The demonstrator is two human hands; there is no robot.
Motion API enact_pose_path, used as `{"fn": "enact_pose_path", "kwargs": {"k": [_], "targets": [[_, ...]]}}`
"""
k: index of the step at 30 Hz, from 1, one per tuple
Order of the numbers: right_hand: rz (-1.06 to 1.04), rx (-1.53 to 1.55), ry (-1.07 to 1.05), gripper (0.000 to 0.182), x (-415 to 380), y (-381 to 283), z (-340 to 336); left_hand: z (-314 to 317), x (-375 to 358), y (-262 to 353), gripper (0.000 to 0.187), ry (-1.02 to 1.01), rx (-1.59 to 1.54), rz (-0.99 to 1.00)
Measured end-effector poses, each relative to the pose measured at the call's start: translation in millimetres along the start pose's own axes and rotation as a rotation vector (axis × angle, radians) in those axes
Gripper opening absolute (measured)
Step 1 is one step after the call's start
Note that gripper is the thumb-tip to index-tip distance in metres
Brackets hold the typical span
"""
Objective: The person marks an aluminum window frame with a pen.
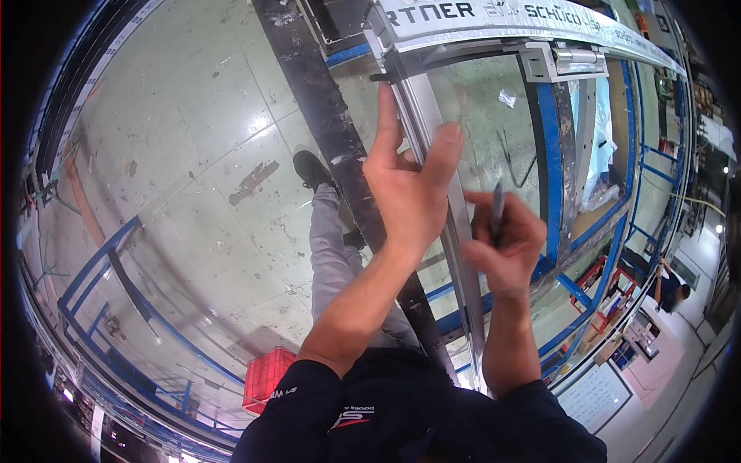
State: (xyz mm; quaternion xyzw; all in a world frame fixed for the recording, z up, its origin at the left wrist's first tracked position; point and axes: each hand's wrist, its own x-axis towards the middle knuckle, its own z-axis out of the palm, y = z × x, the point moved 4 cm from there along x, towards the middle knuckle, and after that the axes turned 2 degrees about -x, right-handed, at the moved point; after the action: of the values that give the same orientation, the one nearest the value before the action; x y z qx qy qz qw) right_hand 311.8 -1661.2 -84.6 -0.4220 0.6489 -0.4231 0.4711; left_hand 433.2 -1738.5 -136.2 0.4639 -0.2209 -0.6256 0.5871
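An aluminium profile point(454, 231) runs lengthwise in front of me and meets a printed, film-covered bar at its top end. My left hand point(413, 181) rests over this profile, its index finger stretched along the left side and its thumb spread toward the right. The index fingertip reaches a small black piece point(380, 77) near the corner. Other fingers of that hand are bent and partly hidden. To the right of the profile, my right hand point(509, 243) is closed around a dark grey pen-like tool point(498, 208), which points upward.
The film-covered bar point(494, 17) crosses the top, with a metal hinge-like fitting point(563, 62) below it. A dark beam point(332, 116) and blue steel frames point(549, 147) support the work. A red crate point(266, 378) stands lower left. Another person point(670, 289) is far right.
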Motion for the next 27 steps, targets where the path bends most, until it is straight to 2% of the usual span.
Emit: {"fn": "enact_pose_path", "kwargs": {"k": [1,4,6,12,14,17,21,23,25,27], "targets": [[-0.017,0.132,0.037,0.04,8.0,-1.0,1.2,-0.4,-0.2,-1.2,0.075,0.006,0.004,-0.001],[0.143,0.18,0.065,0.027,28.3,-13.8,-1.9,-1.4,0.2,-5.7,0.075,0.0,-0.01,-0.025],[0.077,0.035,0.077,0.021,39.4,-14.5,6.1,-3.6,-0.3,-5.7,0.078,-0.024,-0.057,-0.074],[0.057,-0.012,0.107,0.018,63.4,-16.4,9.1,-2.8,-0.6,-3.6,0.077,-0.034,-0.032,-0.066],[0.007,-0.086,0.171,0.019,70.4,-15.3,0.8,-2.4,0.2,-5.4,0.066,-0.028,0.007,-0.037],[0.016,-0.16,0.136,0.019,74.0,-17.7,-4.4,0.3,0.1,-6.5,0.048,-0.003,0.056,0.006],[0.032,-0.151,0.02,0.017,80.5,-23.9,-0.4,1.7,-1.0,-5.1,0.042,-0.014,0.056,-0.007],[-0.009,-0.103,-0.018,0.017,87.3,-17.5,4.6,1.2,-0.9,-4.7,0.051,-0.037,0.045,-0.027],[0.007,-0.07,-0.05,0.018,92.9,-15.0,8.8,-0.6,-1.4,-2.1,0.076,-0.08,0.014,-0.077],[0.081,-0.049,-0.075,0.019,97.0,-15.4,12.0,-2.2,-0.8,-3.7,0.076,-0.067,0.044,-0.062]]}}
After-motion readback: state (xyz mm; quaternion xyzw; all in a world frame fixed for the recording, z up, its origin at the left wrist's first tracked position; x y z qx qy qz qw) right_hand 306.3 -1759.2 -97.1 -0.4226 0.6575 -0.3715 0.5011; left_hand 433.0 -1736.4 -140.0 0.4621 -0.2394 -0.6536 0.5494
